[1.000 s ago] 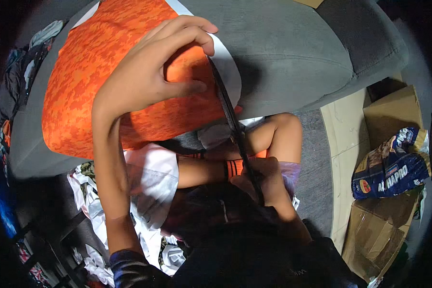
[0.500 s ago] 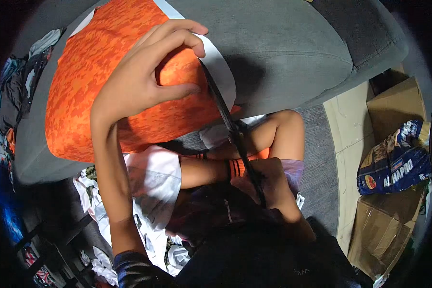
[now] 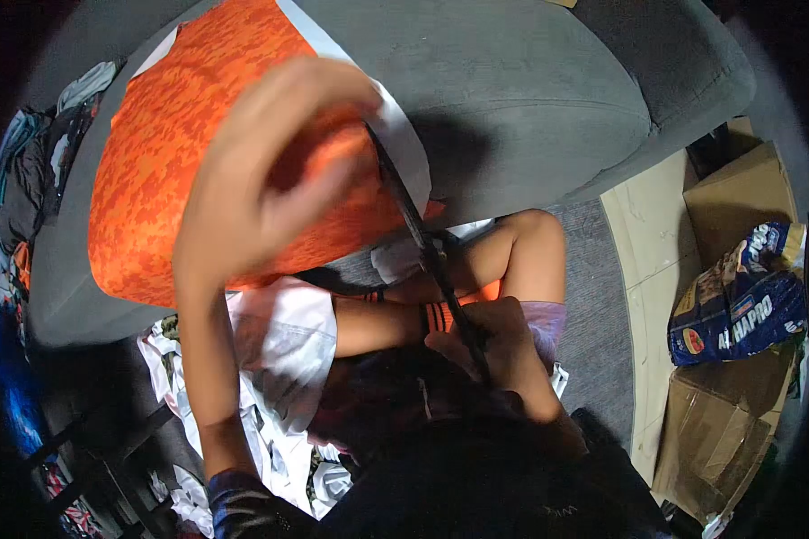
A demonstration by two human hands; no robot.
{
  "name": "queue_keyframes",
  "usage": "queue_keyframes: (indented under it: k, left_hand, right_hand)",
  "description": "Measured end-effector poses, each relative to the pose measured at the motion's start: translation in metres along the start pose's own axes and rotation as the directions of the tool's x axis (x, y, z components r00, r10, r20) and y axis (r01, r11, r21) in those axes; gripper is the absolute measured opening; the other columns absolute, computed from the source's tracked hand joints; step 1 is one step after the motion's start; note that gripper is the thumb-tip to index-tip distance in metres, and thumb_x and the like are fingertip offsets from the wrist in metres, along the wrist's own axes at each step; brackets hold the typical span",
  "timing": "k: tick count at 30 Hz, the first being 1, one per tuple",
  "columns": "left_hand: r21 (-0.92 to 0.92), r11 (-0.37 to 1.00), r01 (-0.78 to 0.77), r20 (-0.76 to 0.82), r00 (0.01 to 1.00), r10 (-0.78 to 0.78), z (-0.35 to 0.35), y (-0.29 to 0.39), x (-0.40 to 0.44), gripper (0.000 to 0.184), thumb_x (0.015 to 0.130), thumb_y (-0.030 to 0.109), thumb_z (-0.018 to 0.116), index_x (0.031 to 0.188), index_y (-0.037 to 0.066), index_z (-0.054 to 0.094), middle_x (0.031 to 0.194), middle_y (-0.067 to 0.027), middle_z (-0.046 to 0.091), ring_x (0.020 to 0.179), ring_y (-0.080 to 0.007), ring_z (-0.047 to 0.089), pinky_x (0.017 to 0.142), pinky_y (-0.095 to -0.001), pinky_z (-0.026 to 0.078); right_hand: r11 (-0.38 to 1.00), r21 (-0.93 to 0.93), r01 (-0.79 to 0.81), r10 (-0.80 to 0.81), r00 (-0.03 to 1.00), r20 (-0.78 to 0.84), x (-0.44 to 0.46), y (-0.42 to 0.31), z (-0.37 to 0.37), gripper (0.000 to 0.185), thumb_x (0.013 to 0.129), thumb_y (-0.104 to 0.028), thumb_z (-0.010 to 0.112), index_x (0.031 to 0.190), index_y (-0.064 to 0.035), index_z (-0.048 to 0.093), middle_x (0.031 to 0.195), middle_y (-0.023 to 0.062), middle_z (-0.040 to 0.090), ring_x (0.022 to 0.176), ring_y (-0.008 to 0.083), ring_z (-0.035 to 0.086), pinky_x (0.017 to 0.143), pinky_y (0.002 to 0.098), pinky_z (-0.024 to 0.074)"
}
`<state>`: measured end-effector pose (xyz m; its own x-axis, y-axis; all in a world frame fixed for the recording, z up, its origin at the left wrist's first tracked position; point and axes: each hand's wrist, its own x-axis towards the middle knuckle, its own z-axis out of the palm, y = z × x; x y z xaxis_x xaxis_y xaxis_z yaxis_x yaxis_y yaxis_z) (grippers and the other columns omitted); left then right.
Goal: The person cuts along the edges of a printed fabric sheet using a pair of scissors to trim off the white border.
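Observation:
My left hand (image 3: 243, 171) is raised over an orange patterned fabric piece (image 3: 144, 207) with white edging. Motion blurs it, but thumb and curved fingers are apart, with nothing seen between them. The fabric is spread over a grey cushioned seat (image 3: 521, 117). Low on the right, my right hand (image 3: 499, 337) is closed around the lower part of a long, thin black object (image 3: 409, 211). This object slants up and left, its narrow tip close to my left fingertips. Its exact kind is unclear; shadow hides part of the right-hand grip.
White cloth pieces (image 3: 274, 440) lie beside my crossed legs. Cardboard boxes (image 3: 715, 431) and a dark blue printed bag (image 3: 742, 301) stand on the right. Piled clothes (image 3: 31, 198) are at the far left, with dark bars (image 3: 108, 458) below.
My left hand has moved slightly down and is now blurred. My right hand still grips the black object, which sits slightly further left in view.

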<state>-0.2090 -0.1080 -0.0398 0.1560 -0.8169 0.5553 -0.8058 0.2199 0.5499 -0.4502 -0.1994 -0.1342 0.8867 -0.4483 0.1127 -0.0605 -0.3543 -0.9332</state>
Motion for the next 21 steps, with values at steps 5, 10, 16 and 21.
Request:
queue_keyframes:
  k: [5,10,16,21]
  left_hand:
    - [-0.23,0.973,-0.038,-0.209,0.978,-0.011,0.056,0.124,-0.026,0.034,0.067,0.014,0.071,0.095,-0.001,0.06,0.068,-0.0047,0.064,0.062,-0.0204,0.058,0.065,-0.031,0.048]
    - [-0.199,0.934,0.296,-0.756,0.561,-0.338,0.101,0.177,-0.018,0.026,0.068,0.028,0.072,0.087,0.035,0.056,0.083,0.0095,0.056,0.073,-0.0064,0.056,0.065,-0.0233,0.05]
    - [-0.22,0.936,0.274,-0.728,0.592,-0.344,0.12,0.192,-0.014,0.025,0.068,0.026,0.071,0.087,0.033,0.056,0.084,0.0084,0.056,0.074,-0.0073,0.056,0.066,-0.0237,0.049]
    - [-0.181,0.943,0.278,-0.711,0.626,-0.321,0.121,0.187,-0.014,0.023,0.069,0.025,0.069,0.087,0.031,0.056,0.084,0.0074,0.056,0.075,-0.0081,0.056,0.066,-0.0239,0.049]
  right_hand:
    - [0.997,0.057,-0.055,0.055,0.999,-0.001,-0.006,0.008,0.011,0.033,0.079,-0.02,0.076,0.06,-0.0054,0.053,0.048,0.0015,0.043,0.043,0.0129,0.032,0.043,0.0294,0.0276]
    - [0.987,0.1,-0.122,0.123,0.992,0.003,-0.009,0.014,0.016,0.026,0.08,-0.017,0.076,0.067,-0.005,0.057,0.053,-0.0003,0.049,0.046,0.0099,0.037,0.044,0.0269,0.0302]
    - [0.994,0.075,-0.073,0.068,0.995,0.069,-0.01,0.04,0.018,0.033,0.08,-0.023,0.077,0.102,0.002,0.069,0.06,0.0034,0.061,0.05,0.0119,0.043,0.048,0.026,0.0347]
    - [0.977,0.172,-0.122,0.107,0.99,0.095,-0.009,0.038,0.018,0.034,0.081,-0.023,0.077,0.102,0.0023,0.069,0.058,0.0031,0.059,0.049,0.0111,0.042,0.048,0.0269,0.0342]
